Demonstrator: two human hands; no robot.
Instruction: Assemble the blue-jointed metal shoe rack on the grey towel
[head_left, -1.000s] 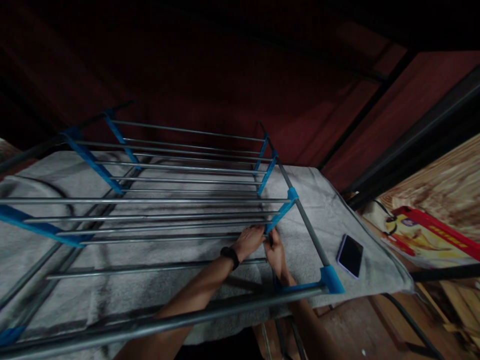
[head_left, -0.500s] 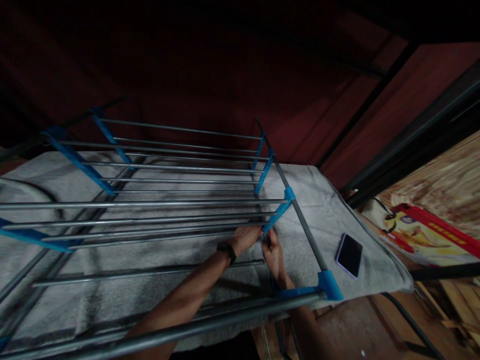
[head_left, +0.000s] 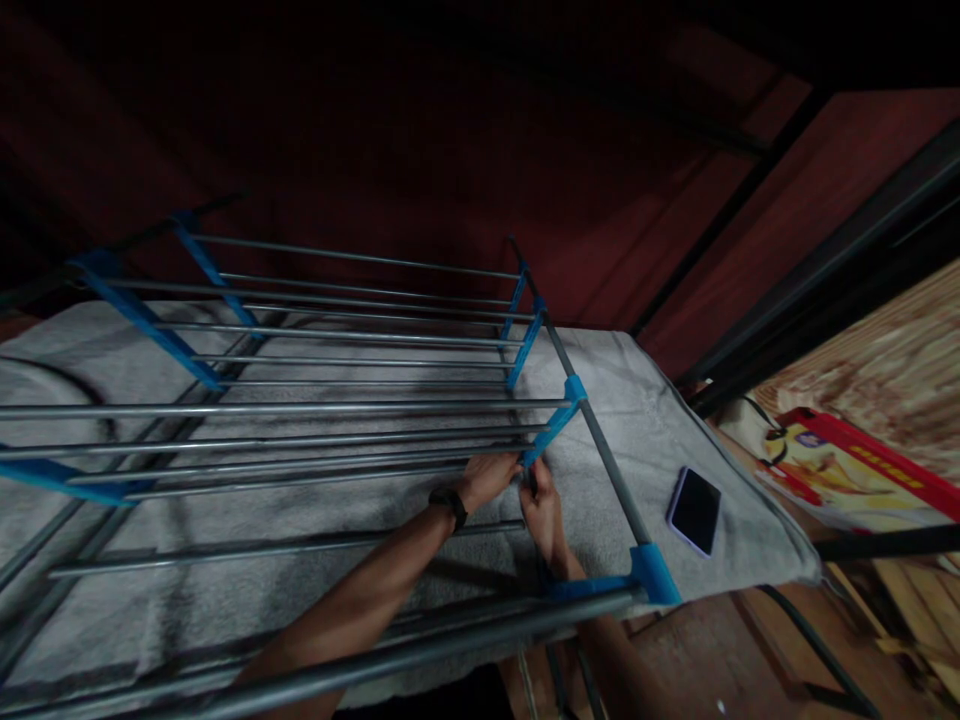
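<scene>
A shoe-rack-like frame of grey metal tubes point(head_left: 300, 408) joined by blue plastic brackets lies across a grey cloth point(head_left: 622, 440). My left hand point(head_left: 487, 478), with a black band on its wrist, reaches under the tubes, its fingers closed at the lower end of one blue bracket point(head_left: 551, 432). Just to the right, my right hand point(head_left: 543, 510) has its fingers wrapped round a dark tube below that same bracket end. Both sets of fingertips are partly hidden by the bracket and each other. A separate tube point(head_left: 300, 548) lies left of my right hand.
A phone point(head_left: 694, 510) rests on the cloth at the right. Beyond the cloth's edge is a red and yellow box point(head_left: 862, 465). A thick front tube point(head_left: 405, 650) with a blue corner bracket point(head_left: 654, 574) crosses above my forearms. A dark red wall stands behind.
The whole view has shifted very slightly, with the frame appearing a little further left. Both hands stay at the same bracket end, with barely any movement.
</scene>
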